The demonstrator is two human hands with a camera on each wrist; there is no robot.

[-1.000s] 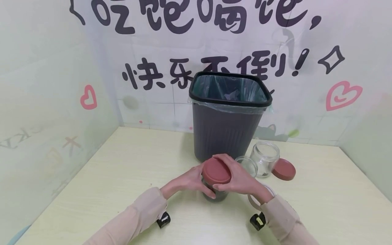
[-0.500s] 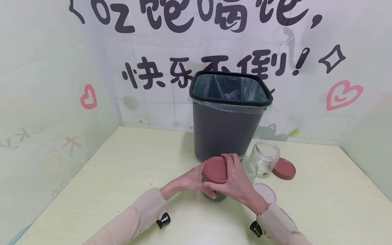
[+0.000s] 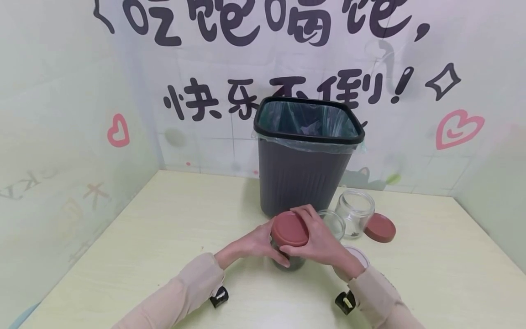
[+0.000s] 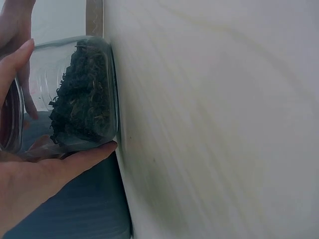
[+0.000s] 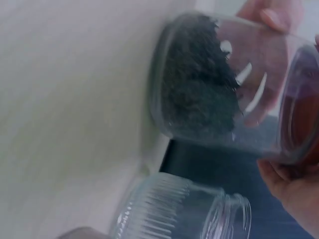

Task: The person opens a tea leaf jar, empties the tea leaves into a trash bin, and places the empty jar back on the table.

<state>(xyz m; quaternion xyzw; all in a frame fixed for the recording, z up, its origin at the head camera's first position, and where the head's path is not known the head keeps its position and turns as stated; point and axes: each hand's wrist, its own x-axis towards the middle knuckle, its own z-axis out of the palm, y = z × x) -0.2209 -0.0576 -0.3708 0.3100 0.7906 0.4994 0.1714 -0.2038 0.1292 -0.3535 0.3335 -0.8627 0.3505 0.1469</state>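
A clear glass jar (image 3: 291, 265) stands on the table, its lower part filled with dark, curled dried leaves (image 4: 84, 97) that look like tea. On its mouth sits a red-brown round lid (image 3: 290, 228). My left hand (image 3: 260, 241) grips the jar's side, its thumb in front and a finger reaching near the base. From the right, my right hand (image 3: 322, 242) grips the lid's edge, thumb at the front and fingers at the back. Some fingers behind the jar are hidden in the head view.
Behind the jar stands a dark bin (image 3: 302, 178) with a plastic liner. To the right are a ribbed glass jar (image 3: 334, 224), another open glass jar (image 3: 356, 205), a red-brown lid (image 3: 380, 227) and a pale disc (image 3: 358, 255), partly behind my right wrist.
My right hand has turned about the lid, its fingers and wrist shifting one way and then partly back. The left hand and the jar have stayed in place.
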